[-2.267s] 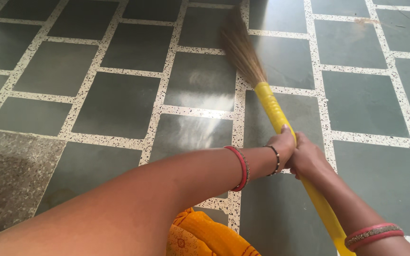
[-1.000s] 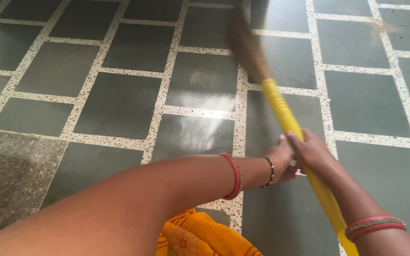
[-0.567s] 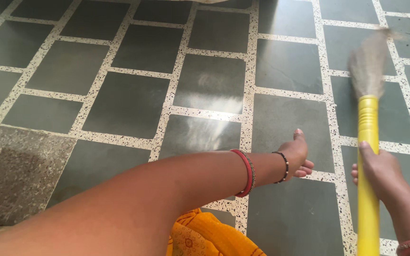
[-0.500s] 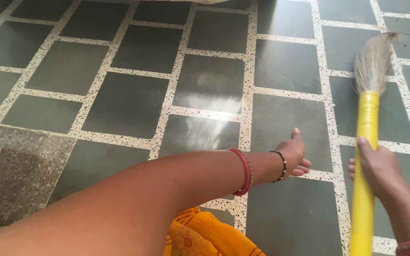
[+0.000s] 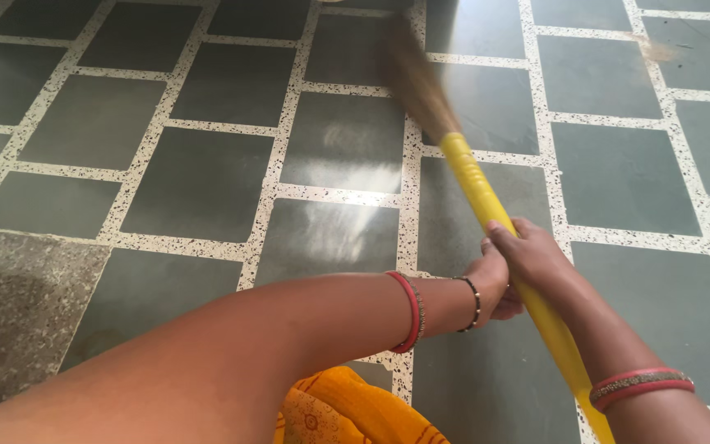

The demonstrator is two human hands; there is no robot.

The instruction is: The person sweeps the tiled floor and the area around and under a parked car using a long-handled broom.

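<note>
A broom with a yellow plastic handle (image 5: 470,177) and brown grass bristles (image 5: 417,78) slants from the lower right up to the top middle of the head view; the bristles are blurred with motion. My right hand (image 5: 537,256) is wrapped around the handle midway along it. My left hand (image 5: 493,284) reaches across from the left and presses against the handle just below the right hand, fingers curled and partly hidden behind it. Both wrists carry red bangles.
The floor is dark grey-green tiles (image 5: 199,181) with white speckled borders. A rough grey stone slab (image 5: 18,312) lies at the lower left. Orange patterned cloth (image 5: 330,407) shows at the bottom edge. A small dusty patch (image 5: 659,51) sits at the top right.
Half a second ago the broom was out to the right in my right hand alone, with the left hand open. Now it has swung back left to the middle and the left hand is on the handle.
</note>
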